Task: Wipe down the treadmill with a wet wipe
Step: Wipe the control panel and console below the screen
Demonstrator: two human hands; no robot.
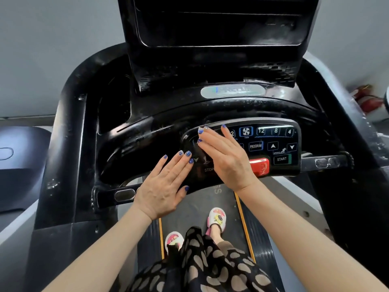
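The big black treadmill (69,131) fills the view, with its dark screen (219,22) at the top edge. Below the screen sits the button panel (280,144), with a red stop button (260,166) near its bottom edge. The belt (195,207) runs along the bottom, and two feet in slippers (216,219) stand on it. The right hand (225,157) lies flat on the left part of the panel, fingers straight and close together. It presses down on a wet wipe (201,131); only a small white corner shows by the fingertips. The left hand (166,186) rests flat on the panel's left edge, fingers a little spread, holding nothing.
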